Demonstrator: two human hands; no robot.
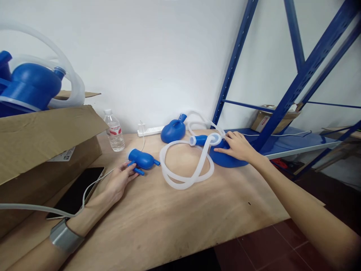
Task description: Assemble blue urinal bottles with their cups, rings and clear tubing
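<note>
My left hand (121,178) pinches the handle of a small blue plastic urinal cup (143,160); its wide mouth faces left and its narrow spout points right. On the right, my right hand (238,146) grips the top of a larger blue urinal bottle (228,160), thumb at the front and fingers behind, partly covering it. A coiled translucent hose (180,184) lies against this bottle and spreads toward the middle of the table. A blue neck piece with a white rim (197,140) sticks out leftward beside the hose.
Another blue bottle (172,131) stands by the wall, near a white power strip (150,131). A water bottle (115,131), a phone (77,190) and a cardboard box (56,126) holding blue bottles and hose are left. A blue metal shelf (293,145) stands right.
</note>
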